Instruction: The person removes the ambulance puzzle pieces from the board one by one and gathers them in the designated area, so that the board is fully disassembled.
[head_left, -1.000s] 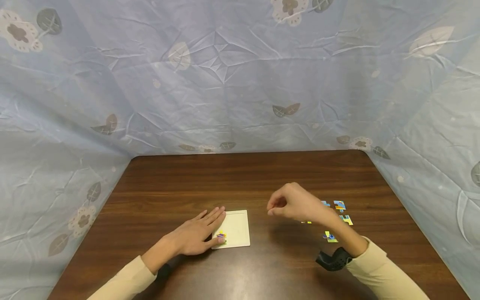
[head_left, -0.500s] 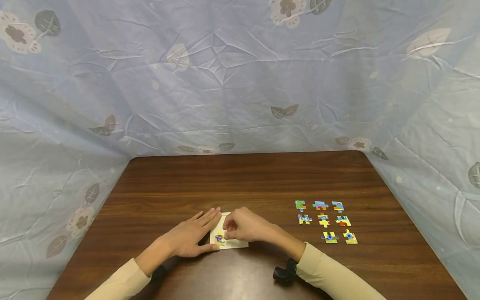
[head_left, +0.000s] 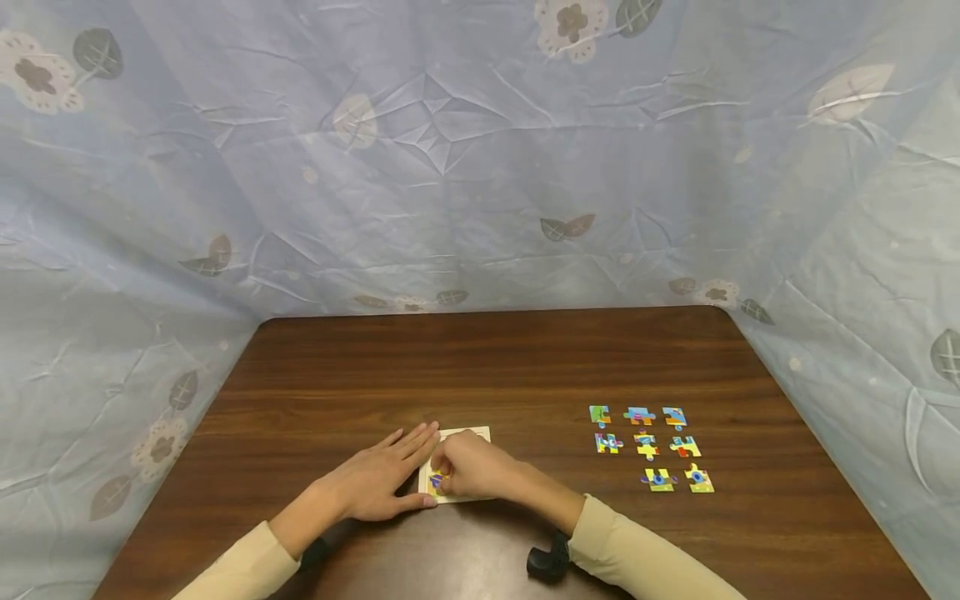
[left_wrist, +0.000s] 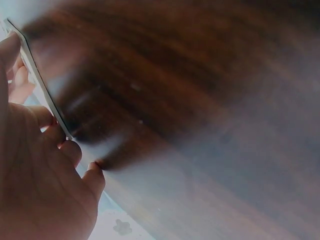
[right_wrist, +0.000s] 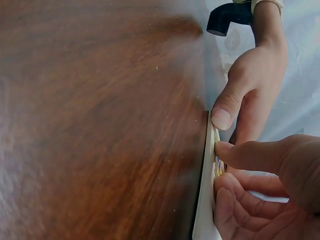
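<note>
A small cream square board (head_left: 477, 432) lies on the table with a yellow and purple jigsaw puzzle piece (head_left: 437, 481) in its lower left corner. My left hand (head_left: 378, 481) rests spread along the board's left side, fingers straight and thumb at the near corner. Curled over the board, my right hand (head_left: 474, 467) has thumb and fingertips on that piece. In the right wrist view the right thumb (right_wrist: 245, 154) and fingers close around the piece's colored edge (right_wrist: 218, 167); the fingers hide much of it. The left wrist view shows the left hand (left_wrist: 45, 165) against the board's edge (left_wrist: 42, 82).
Several loose jigsaw pieces (head_left: 646, 444) lie spaced in rows on the right of the dark wooden table (head_left: 337, 358). A black wrist device (head_left: 547, 564) hangs under the right sleeve. Patterned pale cloth (head_left: 450, 167) stands behind the table and at both sides.
My right hand has swung left from near the loose pieces onto the board, then down to the corner piece. My left thumb has shifted off that piece toward the board's near corner.
</note>
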